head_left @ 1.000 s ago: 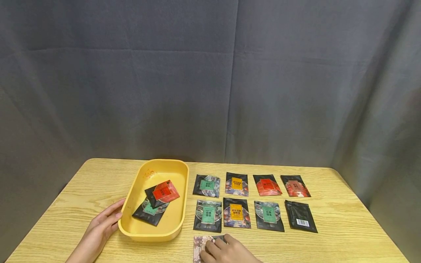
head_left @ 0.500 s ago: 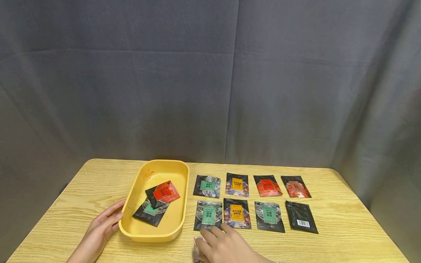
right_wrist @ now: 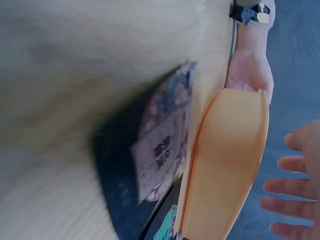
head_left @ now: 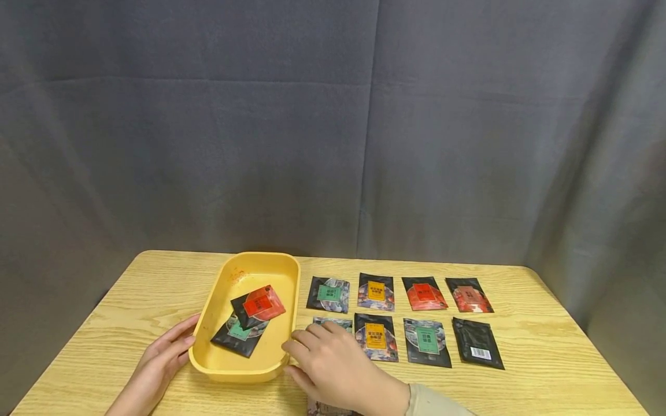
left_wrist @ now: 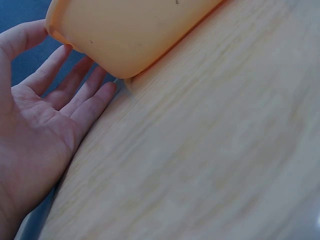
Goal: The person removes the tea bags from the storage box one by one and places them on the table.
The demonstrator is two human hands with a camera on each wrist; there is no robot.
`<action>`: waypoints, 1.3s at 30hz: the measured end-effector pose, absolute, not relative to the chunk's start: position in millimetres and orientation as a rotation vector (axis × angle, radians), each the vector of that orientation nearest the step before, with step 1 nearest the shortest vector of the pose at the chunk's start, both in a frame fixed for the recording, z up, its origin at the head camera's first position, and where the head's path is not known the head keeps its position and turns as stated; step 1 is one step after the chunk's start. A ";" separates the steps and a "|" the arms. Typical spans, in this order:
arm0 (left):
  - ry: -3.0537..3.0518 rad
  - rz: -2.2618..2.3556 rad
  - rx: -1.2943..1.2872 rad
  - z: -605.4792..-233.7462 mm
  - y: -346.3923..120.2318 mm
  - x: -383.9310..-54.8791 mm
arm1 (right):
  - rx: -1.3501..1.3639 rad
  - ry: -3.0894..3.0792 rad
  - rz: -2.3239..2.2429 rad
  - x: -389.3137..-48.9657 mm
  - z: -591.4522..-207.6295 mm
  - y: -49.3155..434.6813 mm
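My left hand rests with relaxed fingers against the left side of the yellow plastic tray; in the left wrist view its fingertips touch the tray's corner. Two sachets lie in the tray, a red-labelled one over a green-labelled one. My right hand hovers with loosely bent, empty fingers beside the tray's right rim. Beneath it lies a pink-labelled floral sachet, mostly hidden in the head view. A green-labelled sachet is partly covered by the fingers.
Two rows of sachets lie right of the tray, among them an orange-labelled one, another green-labelled one and a black one with a barcode. A grey curtain hangs behind the wooden table.
My right hand has come away from the pink-labelled sachet at the front, moving up and left to the tray's right rim. The sachet stays on the table. My left hand keeps its place.
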State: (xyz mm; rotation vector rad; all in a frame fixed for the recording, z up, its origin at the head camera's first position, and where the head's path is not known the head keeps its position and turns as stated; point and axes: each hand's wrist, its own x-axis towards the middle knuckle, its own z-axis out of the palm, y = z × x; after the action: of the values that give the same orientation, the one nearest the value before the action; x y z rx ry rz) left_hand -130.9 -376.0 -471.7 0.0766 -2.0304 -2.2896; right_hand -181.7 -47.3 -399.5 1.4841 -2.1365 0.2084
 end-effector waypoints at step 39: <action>-2.055 -2.295 0.083 -472.2 -376.1 -132.0 | 1.498 -2.600 -0.059 -256.2 -401.9 -144.0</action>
State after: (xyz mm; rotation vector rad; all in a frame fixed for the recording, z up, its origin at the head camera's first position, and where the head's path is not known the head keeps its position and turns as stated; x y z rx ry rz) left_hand -132.0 -376.1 -472.2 0.0831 -2.0546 -2.2951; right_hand -256.2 -144.0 -401.9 1.4981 -2.6001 -0.0588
